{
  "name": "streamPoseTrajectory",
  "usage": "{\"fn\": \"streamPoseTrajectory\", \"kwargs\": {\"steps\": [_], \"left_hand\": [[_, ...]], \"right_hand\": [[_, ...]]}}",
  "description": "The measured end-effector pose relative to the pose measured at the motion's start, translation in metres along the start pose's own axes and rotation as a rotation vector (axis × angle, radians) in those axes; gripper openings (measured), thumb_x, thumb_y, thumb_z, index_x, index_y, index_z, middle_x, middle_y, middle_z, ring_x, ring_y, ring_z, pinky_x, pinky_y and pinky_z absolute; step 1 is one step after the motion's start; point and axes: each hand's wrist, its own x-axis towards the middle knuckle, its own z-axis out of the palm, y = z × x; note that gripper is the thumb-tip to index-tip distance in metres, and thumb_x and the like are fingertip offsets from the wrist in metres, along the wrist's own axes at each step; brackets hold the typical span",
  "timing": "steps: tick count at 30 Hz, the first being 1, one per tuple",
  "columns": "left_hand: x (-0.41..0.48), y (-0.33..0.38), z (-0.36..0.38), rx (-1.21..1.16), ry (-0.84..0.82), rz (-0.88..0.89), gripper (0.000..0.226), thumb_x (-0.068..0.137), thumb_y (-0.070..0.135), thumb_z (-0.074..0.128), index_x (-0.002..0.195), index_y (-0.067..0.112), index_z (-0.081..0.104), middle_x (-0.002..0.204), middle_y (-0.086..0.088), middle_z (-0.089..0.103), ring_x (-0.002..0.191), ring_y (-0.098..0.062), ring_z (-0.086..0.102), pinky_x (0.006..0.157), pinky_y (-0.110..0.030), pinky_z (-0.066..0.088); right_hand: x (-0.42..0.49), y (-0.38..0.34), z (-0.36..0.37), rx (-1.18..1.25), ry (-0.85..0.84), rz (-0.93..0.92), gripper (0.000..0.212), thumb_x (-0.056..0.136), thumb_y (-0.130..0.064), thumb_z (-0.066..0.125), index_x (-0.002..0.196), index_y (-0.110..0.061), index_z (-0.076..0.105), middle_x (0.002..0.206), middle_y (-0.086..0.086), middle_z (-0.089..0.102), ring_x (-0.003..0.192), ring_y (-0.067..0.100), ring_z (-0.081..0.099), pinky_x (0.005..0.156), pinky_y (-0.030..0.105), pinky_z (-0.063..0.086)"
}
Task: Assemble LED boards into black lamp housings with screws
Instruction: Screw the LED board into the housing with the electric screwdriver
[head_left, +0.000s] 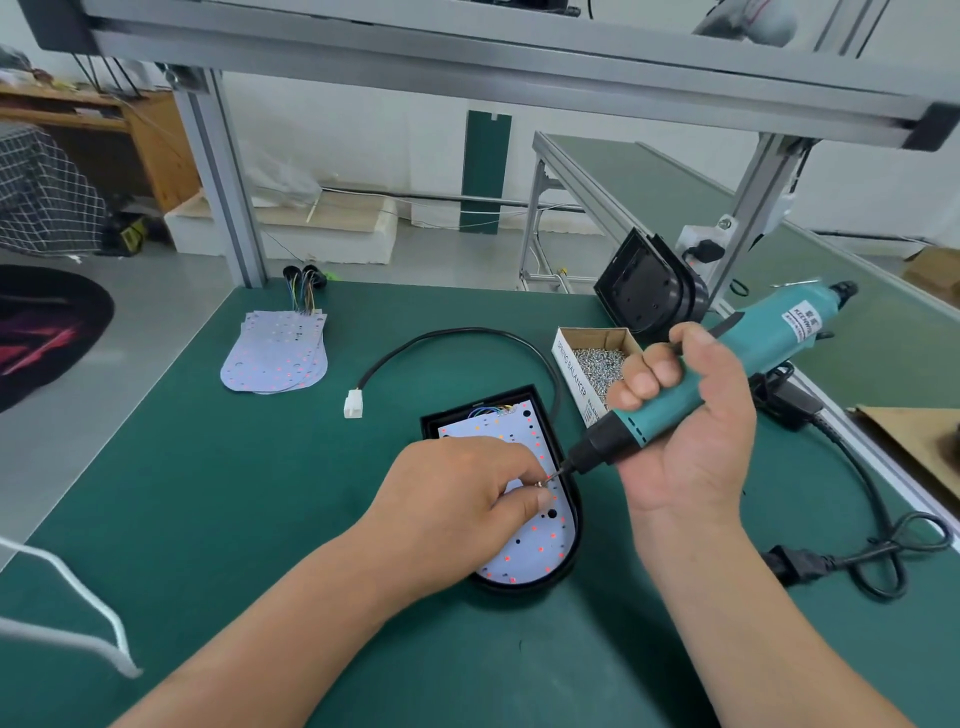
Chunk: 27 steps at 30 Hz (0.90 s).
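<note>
L hand (467, 491) pinches a screw (540, 484), mostly hidden by my fingertips, over the LED board (535, 551) in the black housing (519, 584) on the table (260, 519). The hand covers the board's upper left. R hand (691, 426) grips the elec. screwdriver (779, 338), bit at the screw; can't tell if they touch.

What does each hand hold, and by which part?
Right hand grips the teal electric screwdriver by its barrel; left hand pinches a small silver screw at the bit.
</note>
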Motion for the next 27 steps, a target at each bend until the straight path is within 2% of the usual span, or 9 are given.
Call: {"fn": "streamPoseTrajectory", "kwargs": {"steps": [5,11,16,21,23,25,26,27], "left_hand": [[0.002,-0.003,0.005,-0.056,-0.017,-0.032,0.019,0.101,0.050,0.061,0.099,0.037,0.075,0.079,0.045,0.053,0.071,0.010,0.051,0.062,-0.019,0.032],[0.001,-0.006,0.009,-0.099,0.013,-0.092,0.019,0.099,0.049,0.066,0.092,0.034,0.075,0.073,0.044,0.052,0.068,0.007,0.050,0.060,-0.024,0.031],[0.002,-0.006,0.010,-0.075,0.042,-0.121,0.019,0.100,0.049,0.065,0.094,0.034,0.075,0.074,0.046,0.052,0.066,0.004,0.050,0.061,-0.024,0.032],[0.002,-0.001,0.008,-0.079,0.052,-0.120,0.017,0.098,0.050,0.066,0.100,0.037,0.077,0.072,0.049,0.050,0.068,0.012,0.049,0.056,-0.016,0.026],[0.001,0.001,0.007,-0.097,0.050,-0.103,0.020,0.097,0.051,0.069,0.110,0.040,0.077,0.087,0.058,0.046,0.076,0.010,0.049,0.055,-0.010,0.029],[-0.002,0.000,0.001,-0.116,0.052,-0.093,0.028,0.096,0.049,0.071,0.122,0.041,0.075,0.101,0.059,0.032,0.091,0.008,0.042,0.057,-0.004,0.031],[-0.003,-0.002,-0.002,-0.125,0.059,-0.093,0.029,0.096,0.047,0.071,0.125,0.041,0.074,0.098,0.054,0.044,0.089,0.004,0.044,0.057,-0.006,0.031],[-0.004,-0.006,-0.007,-0.133,0.073,-0.099,0.030,0.096,0.043,0.071,0.125,0.041,0.074,0.083,0.039,0.059,0.079,-0.002,0.048,0.057,-0.009,0.031]], "right_hand": [[-0.002,0.001,0.000,-0.045,-0.024,-0.022,0.008,0.097,-0.018,0.056,0.089,-0.019,0.056,0.069,-0.003,0.042,0.058,0.013,0.044,0.053,0.024,0.041],[-0.009,0.006,0.005,-0.140,-0.155,-0.136,0.011,0.103,-0.017,0.057,0.091,-0.019,0.056,0.069,-0.002,0.044,0.058,0.015,0.047,0.055,0.026,0.043],[-0.009,0.009,0.004,-0.124,-0.070,-0.105,0.012,0.105,-0.019,0.059,0.095,-0.019,0.055,0.072,-0.001,0.044,0.060,0.014,0.047,0.059,0.026,0.044],[-0.004,0.008,0.001,-0.069,-0.001,-0.070,0.014,0.104,-0.021,0.061,0.091,-0.020,0.057,0.072,-0.002,0.045,0.060,0.013,0.048,0.058,0.025,0.045],[-0.004,0.007,0.001,-0.066,0.012,-0.066,0.014,0.104,-0.020,0.060,0.090,-0.020,0.057,0.071,-0.003,0.045,0.060,0.013,0.047,0.057,0.025,0.045],[-0.003,0.007,0.000,-0.062,0.019,-0.060,0.014,0.103,-0.020,0.060,0.090,-0.020,0.056,0.071,-0.003,0.044,0.060,0.013,0.046,0.057,0.025,0.044],[-0.003,0.006,0.000,-0.057,0.021,-0.060,0.013,0.103,-0.020,0.060,0.090,-0.020,0.056,0.071,-0.003,0.045,0.060,0.013,0.046,0.057,0.025,0.044],[-0.003,0.005,0.000,-0.054,0.020,-0.059,0.013,0.103,-0.020,0.060,0.090,-0.020,0.056,0.071,-0.003,0.044,0.060,0.013,0.046,0.057,0.025,0.044]]}}
